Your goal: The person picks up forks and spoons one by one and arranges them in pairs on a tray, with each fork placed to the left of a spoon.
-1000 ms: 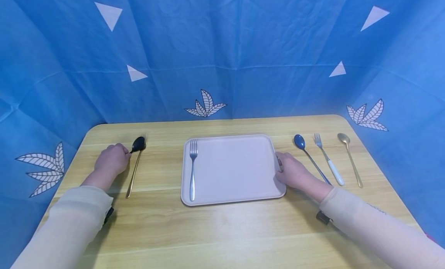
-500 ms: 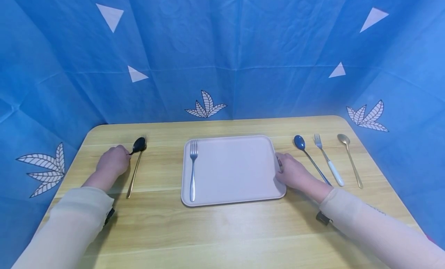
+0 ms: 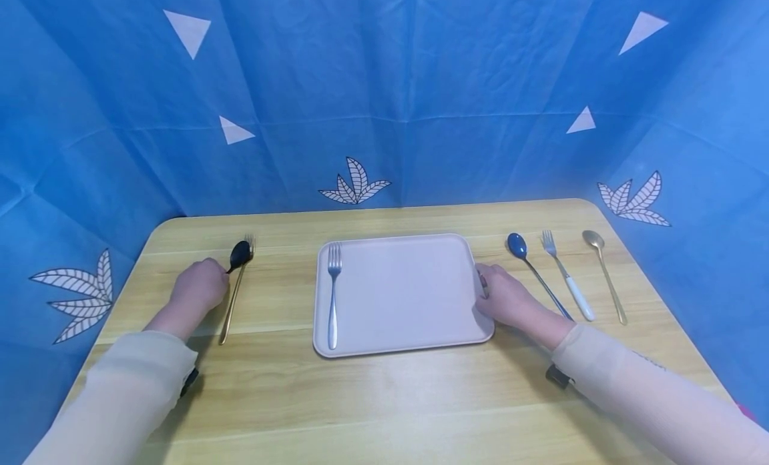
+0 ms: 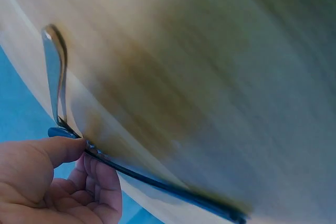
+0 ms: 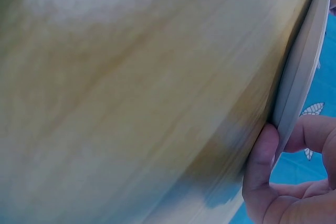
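My left hand [image 3: 199, 288] pinches the thin handle of a black spoon [image 3: 240, 253] at the left of the table. In the left wrist view the thumb and fingers meet on the black spoon [image 4: 157, 183], close to its bowl. That bowl overlaps the upper part of a gold fork [image 3: 233, 303], whose handle points toward me. With thumb and fingers, my right hand [image 3: 508, 297] grips the right edge of a pale pink tray [image 3: 402, 291]. The right wrist view shows the tray's rim [image 5: 299, 72] between them. On the tray's left side lies a silver fork [image 3: 333, 295].
To the right of the tray lie a dark blue spoon [image 3: 518, 245], a white-handled fork [image 3: 578, 298] and a gold spoon [image 3: 605, 271]. All rest on a wooden table [image 3: 384, 398]. A blue patterned cloth [image 3: 456, 118] hangs behind its far edge and at both sides.
My left hand has shifted slightly toward me and to the right, still pinching the black spoon. The right hand and the tray have stayed in place.
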`<state>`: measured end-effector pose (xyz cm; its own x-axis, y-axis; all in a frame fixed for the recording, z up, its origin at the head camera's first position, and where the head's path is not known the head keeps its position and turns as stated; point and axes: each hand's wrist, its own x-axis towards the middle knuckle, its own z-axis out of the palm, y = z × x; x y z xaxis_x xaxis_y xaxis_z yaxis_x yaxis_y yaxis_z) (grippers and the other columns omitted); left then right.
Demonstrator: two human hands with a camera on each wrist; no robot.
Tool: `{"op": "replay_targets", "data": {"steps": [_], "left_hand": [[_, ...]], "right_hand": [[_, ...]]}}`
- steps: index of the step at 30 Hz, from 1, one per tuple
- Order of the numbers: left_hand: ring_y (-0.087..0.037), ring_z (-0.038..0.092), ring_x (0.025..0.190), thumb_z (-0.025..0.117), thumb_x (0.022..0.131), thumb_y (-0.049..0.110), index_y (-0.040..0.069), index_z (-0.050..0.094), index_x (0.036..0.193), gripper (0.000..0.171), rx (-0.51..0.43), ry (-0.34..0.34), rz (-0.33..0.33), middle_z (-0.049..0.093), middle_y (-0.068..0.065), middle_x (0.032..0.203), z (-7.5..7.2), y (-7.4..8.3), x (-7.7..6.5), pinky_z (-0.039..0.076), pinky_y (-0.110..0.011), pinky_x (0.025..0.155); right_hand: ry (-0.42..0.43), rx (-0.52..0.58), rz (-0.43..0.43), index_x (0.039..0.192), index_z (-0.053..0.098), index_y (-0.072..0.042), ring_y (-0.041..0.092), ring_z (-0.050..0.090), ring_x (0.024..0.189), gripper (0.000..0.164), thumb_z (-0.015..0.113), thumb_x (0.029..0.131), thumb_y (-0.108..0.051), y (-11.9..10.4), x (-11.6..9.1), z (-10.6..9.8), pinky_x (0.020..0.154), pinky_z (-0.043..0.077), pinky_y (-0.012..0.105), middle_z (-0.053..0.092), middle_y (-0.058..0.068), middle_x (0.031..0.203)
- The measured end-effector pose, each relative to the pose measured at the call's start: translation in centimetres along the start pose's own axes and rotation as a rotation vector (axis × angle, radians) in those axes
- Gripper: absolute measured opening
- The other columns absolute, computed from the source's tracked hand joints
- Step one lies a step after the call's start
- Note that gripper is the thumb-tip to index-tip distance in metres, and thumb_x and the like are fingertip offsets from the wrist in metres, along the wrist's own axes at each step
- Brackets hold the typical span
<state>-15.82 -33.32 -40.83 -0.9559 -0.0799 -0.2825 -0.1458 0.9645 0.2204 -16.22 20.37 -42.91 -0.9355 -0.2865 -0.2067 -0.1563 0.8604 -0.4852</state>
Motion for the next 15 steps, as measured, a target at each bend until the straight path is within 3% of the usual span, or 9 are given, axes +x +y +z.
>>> {"op": "replay_targets", "data": {"steps": [6,11,15], "left_hand": [[-0.031,0.055,0.069,0.041,0.100,0.009,-0.008,0.062,0.090,0.028,-0.009,-0.013,-0.017,0.061,-0.023,0.085,0.30,-0.01,-0.03,0.046,-0.039,0.059],[-0.029,0.051,0.066,0.041,0.098,0.010,0.007,0.050,0.065,0.034,-0.022,-0.052,0.014,0.055,-0.018,0.076,0.19,0.04,-0.17,0.044,-0.041,0.062],[-0.022,0.045,0.059,0.040,0.099,0.012,0.016,0.039,0.058,0.041,-0.057,-0.090,0.028,0.044,-0.006,0.063,0.08,0.35,-0.49,0.040,-0.037,0.059]], "right_hand": [[-0.004,0.005,0.006,0.145,0.037,0.012,0.035,0.062,0.097,0.074,0.066,0.078,-0.002,-0.02,-0.04,-0.04,0.086,0.054,0.049,0.055,0.028,0.118],[-0.008,0.013,0.007,0.145,0.036,0.013,0.037,0.062,0.099,0.074,0.065,0.079,-0.001,0.03,0.02,0.03,0.087,0.054,0.049,0.055,0.030,0.120],[-0.010,0.014,0.011,0.145,0.036,0.013,0.037,0.062,0.099,0.074,0.065,0.078,-0.001,0.05,0.05,0.05,0.086,0.054,0.049,0.054,0.030,0.120]]}}
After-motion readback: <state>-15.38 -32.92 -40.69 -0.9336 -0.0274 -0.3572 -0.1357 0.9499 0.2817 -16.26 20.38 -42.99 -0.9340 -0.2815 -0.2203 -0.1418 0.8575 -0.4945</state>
